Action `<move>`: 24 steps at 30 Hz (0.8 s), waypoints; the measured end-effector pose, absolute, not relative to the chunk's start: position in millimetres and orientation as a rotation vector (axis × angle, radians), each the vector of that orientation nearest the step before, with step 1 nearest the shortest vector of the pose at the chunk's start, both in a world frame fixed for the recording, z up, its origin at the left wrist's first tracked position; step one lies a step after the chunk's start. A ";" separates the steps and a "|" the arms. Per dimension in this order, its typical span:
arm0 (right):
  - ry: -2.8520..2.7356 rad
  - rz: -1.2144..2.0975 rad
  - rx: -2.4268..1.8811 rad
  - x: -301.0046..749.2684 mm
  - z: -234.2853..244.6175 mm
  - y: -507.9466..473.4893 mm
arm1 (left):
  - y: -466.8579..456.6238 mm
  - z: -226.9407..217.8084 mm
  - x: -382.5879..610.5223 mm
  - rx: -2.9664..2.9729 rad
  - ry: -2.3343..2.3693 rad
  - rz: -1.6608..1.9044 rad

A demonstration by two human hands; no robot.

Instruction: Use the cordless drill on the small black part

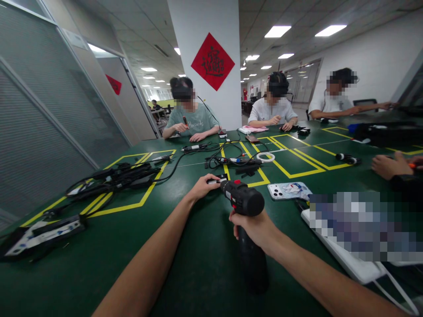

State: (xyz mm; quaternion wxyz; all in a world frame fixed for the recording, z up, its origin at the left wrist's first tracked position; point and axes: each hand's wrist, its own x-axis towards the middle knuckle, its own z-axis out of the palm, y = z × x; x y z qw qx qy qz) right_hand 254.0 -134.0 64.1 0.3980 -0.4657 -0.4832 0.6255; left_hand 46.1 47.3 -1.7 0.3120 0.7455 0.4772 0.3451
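Observation:
My right hand (253,226) is wrapped round the grip of a black cordless drill (243,198) with red details. The drill's chuck points away from me, toward a small black part (218,178) on the green table (198,246). Fingers of my left hand (204,187) are closed on the near left side of that part and hold it against the tabletop. Whether the drill's bit touches the part is hidden by the chuck. Its kind is too small to make out.
Black cables (122,176) and a power strip (46,235) lie at left. Beyond my hands are more cables and a white ring (265,157). A phone (289,191) and a white laptop (343,251) are at right. Several people sit around the table; one person's hand (390,165) is at far right.

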 end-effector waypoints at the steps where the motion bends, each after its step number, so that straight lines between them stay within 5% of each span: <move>1: -1.223 1.584 -1.210 252.2 67.7 -132.7 | 47.7 -2.0 46.0 1.970 1.252 0.923; 8: -1.121 1.646 -1.262 253.1 94.7 -122.0 | 47.5 -2.5 46.9 1.951 1.253 0.939; 24: -1.153 1.656 -1.136 265.1 57.9 -132.7 | 44.7 0.1 46.9 1.974 1.249 0.910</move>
